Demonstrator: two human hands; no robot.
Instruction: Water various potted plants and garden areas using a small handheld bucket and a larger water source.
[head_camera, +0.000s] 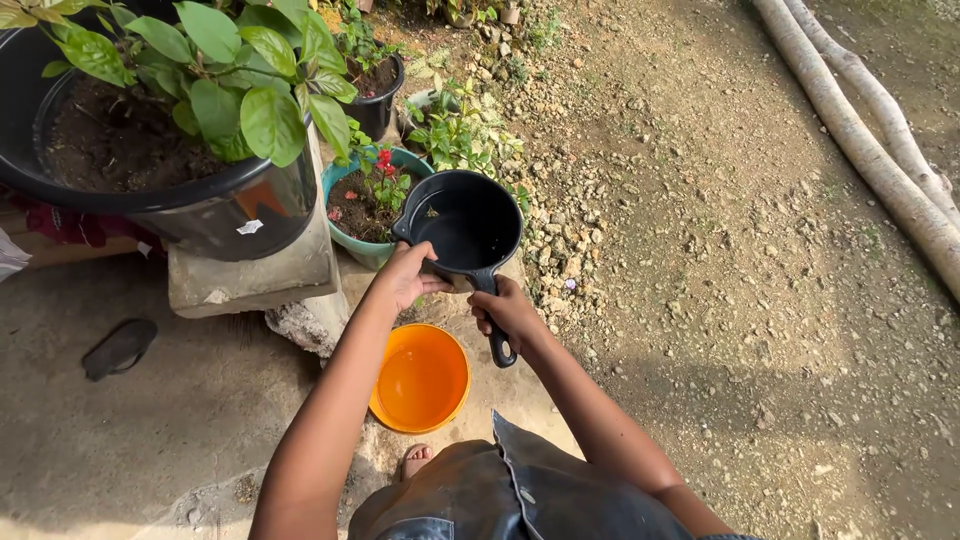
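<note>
Nearest: orange bucket (420, 378) on the concrete ground (150, 420) by the person's foot, looks empty, maybe a wet film, can't tell.

Above it: black plastic dipper (465, 225) held in the air over the edge of the concrete, just beside the teal pot (340, 180). Right hand (507, 313) wrapped around the dipper's handle, closed grip. Left hand (405, 275) pinching the near rim of the bowl, fingers over the lip. Dipper sits roughly level; a shallow dark pool of water seems to lie in the bottom.

Handling, my read: rigid thin plastic, light itself, weight depends on the water. Handle is the right grab point; a wet rim is likely slippery, so the second hand just steadies it. Not fragile.

Farther: teal pot holds soil and a small plant with red flowers. Left of it, a big black tub (150, 200) on a concrete block (250, 275), full of dark soil with a broad-leaf plant. Small black pot (378, 95) behind, soil and greenery.

Gravel beyond; pale logs at the far right corner.
</note>
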